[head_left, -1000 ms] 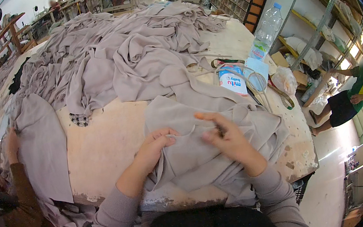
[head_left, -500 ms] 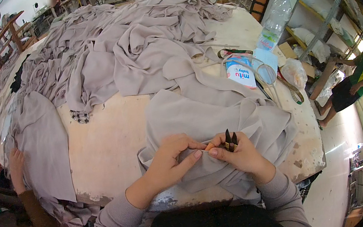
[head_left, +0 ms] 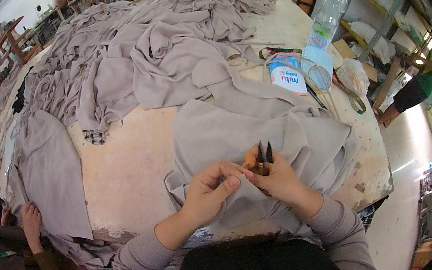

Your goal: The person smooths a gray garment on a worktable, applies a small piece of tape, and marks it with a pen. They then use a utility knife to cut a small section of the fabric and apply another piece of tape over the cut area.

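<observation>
Both hands now raised off the table, meeting over the near edge of the taupe garment (head_left: 260, 128). A second ago they lay flat on it. Left hand (head_left: 210, 191) pinches a fold of cloth between thumb and forefinger. Right hand (head_left: 275, 179) curls around small thread snips (head_left: 264, 157), blades pointing up, fingers closed. Judged: smoothing done, trimming a seam begun. Water bottle (head_left: 327, 12) stands beyond the garment.

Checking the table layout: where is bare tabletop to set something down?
Bare table lies between the draped cloth on the left, the fabric heap behind, and the held garment. The right edge is crowded: bottle, packet, plastic bag.
</observation>
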Tool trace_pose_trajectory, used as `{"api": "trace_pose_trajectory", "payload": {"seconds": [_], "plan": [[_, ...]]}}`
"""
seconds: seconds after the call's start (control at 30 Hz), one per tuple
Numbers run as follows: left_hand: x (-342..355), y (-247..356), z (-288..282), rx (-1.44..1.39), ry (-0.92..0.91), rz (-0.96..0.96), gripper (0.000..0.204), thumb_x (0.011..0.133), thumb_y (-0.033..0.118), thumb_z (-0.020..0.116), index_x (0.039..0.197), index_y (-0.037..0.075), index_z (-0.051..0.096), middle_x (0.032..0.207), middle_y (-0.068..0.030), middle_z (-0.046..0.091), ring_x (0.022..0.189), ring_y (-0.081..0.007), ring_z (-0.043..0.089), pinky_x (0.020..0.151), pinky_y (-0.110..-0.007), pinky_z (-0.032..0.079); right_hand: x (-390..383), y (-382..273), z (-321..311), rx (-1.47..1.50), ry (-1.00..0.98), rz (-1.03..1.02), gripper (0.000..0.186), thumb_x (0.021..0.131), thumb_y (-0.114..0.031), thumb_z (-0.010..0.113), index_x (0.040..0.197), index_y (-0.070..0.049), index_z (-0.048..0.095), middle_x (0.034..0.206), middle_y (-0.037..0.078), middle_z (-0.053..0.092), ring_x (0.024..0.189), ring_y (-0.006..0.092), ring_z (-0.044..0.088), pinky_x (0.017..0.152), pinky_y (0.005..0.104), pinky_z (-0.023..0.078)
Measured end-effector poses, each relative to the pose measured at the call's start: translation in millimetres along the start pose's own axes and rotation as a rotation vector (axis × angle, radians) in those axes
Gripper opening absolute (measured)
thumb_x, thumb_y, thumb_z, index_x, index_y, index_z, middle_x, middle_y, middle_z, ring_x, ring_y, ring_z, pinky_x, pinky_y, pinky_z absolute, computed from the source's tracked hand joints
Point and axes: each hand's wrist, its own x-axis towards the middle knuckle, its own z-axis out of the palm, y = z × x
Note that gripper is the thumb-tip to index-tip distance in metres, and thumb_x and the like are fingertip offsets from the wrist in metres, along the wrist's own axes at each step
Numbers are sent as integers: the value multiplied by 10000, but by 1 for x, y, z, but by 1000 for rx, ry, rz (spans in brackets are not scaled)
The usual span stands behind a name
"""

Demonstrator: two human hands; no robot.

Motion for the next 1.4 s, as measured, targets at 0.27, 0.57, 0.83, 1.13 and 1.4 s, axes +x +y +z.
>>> {"api": "trace_pose_trajectory", "payload": {"seconds": [0.27,0.57,0.83,1.13,1.4], "plan": [[-1,5,-6,203,24,-98,170,901,156,549,942,-7,574,912,-46,606,849,-83,518,778,-229,422,-15,-20,-9,-341,37,-369,309,739,61,660,927,-51,442,860,41,576,576,-2,383,521,140,344],[-3,5,-5,419,14,-171,186,883,194,578,883,8,579,908,-40,573,830,-110,507,756,-247,398,-18,-21,-5,-395,-114,-413,310,755,42,649,974,-49,450,789,-4,541,576,-1,367,507,151,307],[-3,2,-5,320,-79,-256,203,895,206,562,945,12,596,876,-7,575,804,-67,493,738,-214,400,-16,-26,-15,149,-257,-22,218,806,0,547,1000,-49,461,833,-2,476,721,56,439,639,184,379],[-3,7,-7,164,-65,-295,223,921,206,521,979,-5,565,896,5,581,828,-46,488,747,-200,405,-18,-20,-7,-293,-126,-416,289,769,18,626,971,-74,441,856,-10,522,548,5,334,492,156,268],[-2,9,-6,295,-22,-285,206,905,203,543,939,4,583,848,-11,572,805,-58,488,723,-216,407,-22,-26,-10,-493,-182,-416,223,820,-22,603,998,-26,468,868,18,538,791,88,541,705,218,440]]}}
